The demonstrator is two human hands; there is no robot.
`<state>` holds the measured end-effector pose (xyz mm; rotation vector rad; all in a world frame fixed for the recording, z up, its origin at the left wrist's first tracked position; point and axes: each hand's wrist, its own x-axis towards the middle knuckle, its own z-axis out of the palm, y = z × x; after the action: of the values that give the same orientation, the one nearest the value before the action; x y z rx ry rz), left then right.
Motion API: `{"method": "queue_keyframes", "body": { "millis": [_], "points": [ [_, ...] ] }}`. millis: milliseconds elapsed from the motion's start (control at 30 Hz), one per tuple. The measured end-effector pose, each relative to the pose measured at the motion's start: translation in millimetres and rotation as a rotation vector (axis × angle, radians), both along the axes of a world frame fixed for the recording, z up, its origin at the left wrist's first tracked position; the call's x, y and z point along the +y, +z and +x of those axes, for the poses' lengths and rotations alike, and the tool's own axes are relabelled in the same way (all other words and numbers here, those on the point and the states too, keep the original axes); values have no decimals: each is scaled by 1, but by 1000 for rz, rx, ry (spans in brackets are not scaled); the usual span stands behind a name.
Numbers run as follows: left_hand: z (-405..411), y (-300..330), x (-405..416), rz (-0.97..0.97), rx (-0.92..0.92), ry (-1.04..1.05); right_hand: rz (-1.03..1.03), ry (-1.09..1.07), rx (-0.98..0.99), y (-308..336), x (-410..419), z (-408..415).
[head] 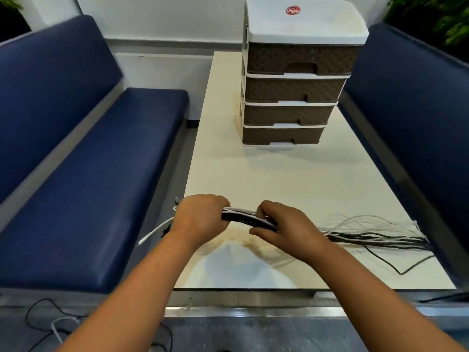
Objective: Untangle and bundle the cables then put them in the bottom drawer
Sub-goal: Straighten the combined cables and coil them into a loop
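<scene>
A bunch of black and white cables (243,216) is held level above the near part of the cream table (279,179). My left hand (200,219) grips the bunch near its left end, where short white and black ends stick out past the table's left edge. My right hand (281,227) holds the bunch a little to the right, fingers curled round it. The loose cable tails (375,235) fan out to the right over the table. The brown and white drawer unit (291,80) stands at the far end, its bottom drawer (281,136) closed.
Blue padded benches (83,174) run along both sides of the table, the right one (418,110) close to the drawer unit. Loose black and white cords (55,323) lie on the floor at bottom left. A metal ledge (253,304) runs below the table's near edge.
</scene>
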<state>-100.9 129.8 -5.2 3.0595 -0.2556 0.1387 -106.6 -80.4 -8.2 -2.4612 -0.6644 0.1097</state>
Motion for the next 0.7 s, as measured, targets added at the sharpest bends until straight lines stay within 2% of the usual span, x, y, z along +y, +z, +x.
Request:
{"method": "queue_keyframes", "body": {
  "millis": [167, 300, 433, 600, 667, 700],
  "points": [
    [11, 12, 23, -113, -86, 156, -196, -57, -146, -25, -57, 10],
    [18, 15, 42, -63, -63, 177, -234, -128, -192, -27, -101, 17],
    [19, 10, 48, -182, -77, 267, -378, -417, -249, -4, -132, 32],
    [18, 4, 53, -185, -30, 319, -534, -715, -34, 10, -175, 37],
    [16, 1, 49, -172, 3, 324, -615, -708, 124, 2, -178, 38],
    [16, -1, 48, -172, 13, 328, -591, -678, 223, -1, -179, 39]
  ]
}}
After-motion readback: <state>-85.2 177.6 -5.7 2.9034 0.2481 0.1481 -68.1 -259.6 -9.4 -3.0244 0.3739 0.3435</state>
